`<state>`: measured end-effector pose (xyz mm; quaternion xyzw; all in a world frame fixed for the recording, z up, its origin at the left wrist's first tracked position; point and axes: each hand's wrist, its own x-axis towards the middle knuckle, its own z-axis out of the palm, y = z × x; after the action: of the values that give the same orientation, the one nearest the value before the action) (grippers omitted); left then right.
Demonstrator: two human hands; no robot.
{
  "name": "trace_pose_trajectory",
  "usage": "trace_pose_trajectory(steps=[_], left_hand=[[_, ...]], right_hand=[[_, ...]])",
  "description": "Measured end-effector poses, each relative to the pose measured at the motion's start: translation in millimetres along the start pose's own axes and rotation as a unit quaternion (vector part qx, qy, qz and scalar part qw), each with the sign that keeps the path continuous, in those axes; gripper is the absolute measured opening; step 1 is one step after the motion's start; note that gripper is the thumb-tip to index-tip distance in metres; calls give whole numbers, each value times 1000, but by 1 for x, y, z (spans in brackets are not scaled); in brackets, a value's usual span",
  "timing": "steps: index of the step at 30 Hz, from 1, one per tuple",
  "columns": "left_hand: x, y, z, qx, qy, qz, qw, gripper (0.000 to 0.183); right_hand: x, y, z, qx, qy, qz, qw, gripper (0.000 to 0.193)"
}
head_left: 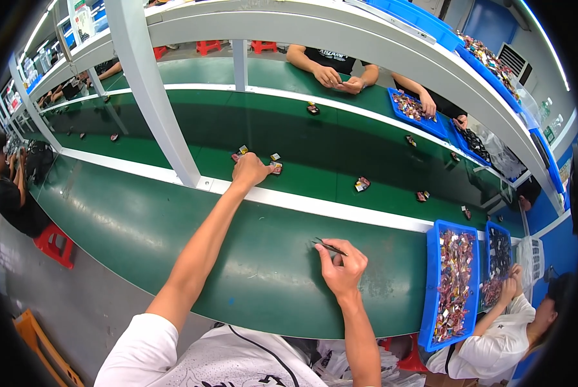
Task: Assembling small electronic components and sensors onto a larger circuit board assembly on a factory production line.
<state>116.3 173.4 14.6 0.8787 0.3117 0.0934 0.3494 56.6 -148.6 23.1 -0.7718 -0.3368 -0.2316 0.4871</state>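
My left hand (251,169) reaches across the white rail onto the green conveyor belt (218,122). Its fingers are curled among small yellow, white and dark red parts; one such part (276,168) touches the thumb side, and another (240,153) lies by the fingertips. What the fingers themselves grip is hidden. Above the near green worktop (269,258), my right hand (344,266) pinches a pair of dark tweezers (331,248), tips pointing left. No part shows between the tips.
A blue tray (431,293) heaped with small parts stands right of my right hand, with a second blue tray (488,242) beside it. A white post (148,97) rises left of my left hand. Other people's hands work across the belt and at the right.
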Motion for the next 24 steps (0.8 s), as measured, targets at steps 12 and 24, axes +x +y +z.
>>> trace_pose_trajectory(steps=[12,24], left_hand=[[-63,26,-6,-319,-128,85,935,12],[-117,36,35,-385,-247,81,886,14]], right_hand=[[-3,3,3,4,7,26,1000,18],[-3,15,-3,218,14,264,939,15]])
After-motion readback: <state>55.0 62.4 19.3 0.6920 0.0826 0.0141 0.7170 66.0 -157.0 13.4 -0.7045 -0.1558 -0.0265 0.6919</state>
